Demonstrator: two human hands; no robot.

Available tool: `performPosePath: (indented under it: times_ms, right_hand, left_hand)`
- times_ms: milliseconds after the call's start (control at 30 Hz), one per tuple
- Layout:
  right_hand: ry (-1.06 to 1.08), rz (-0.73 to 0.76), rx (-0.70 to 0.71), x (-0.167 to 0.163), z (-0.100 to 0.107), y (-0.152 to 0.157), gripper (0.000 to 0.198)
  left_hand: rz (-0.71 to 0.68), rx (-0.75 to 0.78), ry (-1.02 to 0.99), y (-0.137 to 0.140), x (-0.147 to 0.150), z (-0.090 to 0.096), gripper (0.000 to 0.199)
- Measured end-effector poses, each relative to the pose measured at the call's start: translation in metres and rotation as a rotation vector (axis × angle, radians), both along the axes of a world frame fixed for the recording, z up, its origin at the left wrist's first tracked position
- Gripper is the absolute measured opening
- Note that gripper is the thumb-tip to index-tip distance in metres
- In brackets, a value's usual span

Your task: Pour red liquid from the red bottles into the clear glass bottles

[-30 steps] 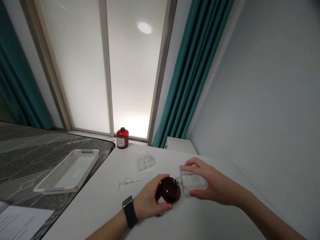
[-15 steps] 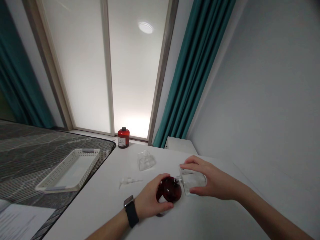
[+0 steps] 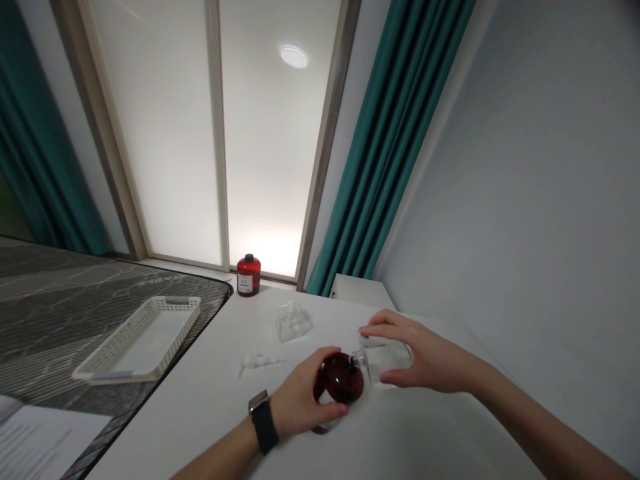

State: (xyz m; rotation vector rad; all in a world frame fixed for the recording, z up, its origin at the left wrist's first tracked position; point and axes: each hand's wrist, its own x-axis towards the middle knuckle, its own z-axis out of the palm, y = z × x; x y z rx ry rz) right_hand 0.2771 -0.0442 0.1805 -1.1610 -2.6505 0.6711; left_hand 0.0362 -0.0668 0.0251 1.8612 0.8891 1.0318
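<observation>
My left hand [image 3: 303,397], with a dark watch on its wrist, is wrapped round a dark red bottle [image 3: 345,380] on the white table. The bottle leans to the right. My right hand [image 3: 417,350] grips a clear bottle [image 3: 384,360] lying sideways in the air, its neck pointing left. The two bottle mouths meet, the clear neck at the red bottle's opening; whether liquid runs between them cannot be made out. A clear and white pump top [image 3: 260,362] lies on the table to the left of my hands. Beyond it is a crumpled clear plastic bag [image 3: 293,321].
A second red bottle [image 3: 248,275] with a black cap and white label stands upright at the table's [image 3: 200,407] far edge. On the left, a white perforated basket [image 3: 85,373] and printed paper [image 3: 50,440] lie on a dark patterned surface. A wall rises at the right.
Both hands hold the two bottles almost exactly as before. The view has shifted very slightly, and nothing was taken up or let go.
</observation>
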Motion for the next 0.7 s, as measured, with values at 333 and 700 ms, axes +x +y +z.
performPosePath:
  times_ms: [333, 700]
  right_hand:
    - [-0.004, 0.02, 0.01, -0.0022, 0.0033, 0.0025, 0.065]
    - [-0.028, 0.034, -0.012, -0.0029, 0.0087, 0.0039, 0.064]
  left_hand:
    - [-0.004, 0.002, -0.01, 0.001, 0.0005, -0.0019, 0.079]
    - [-0.001, 0.003, -0.015, 0.0, 0.0007, 0.0003, 0.079]
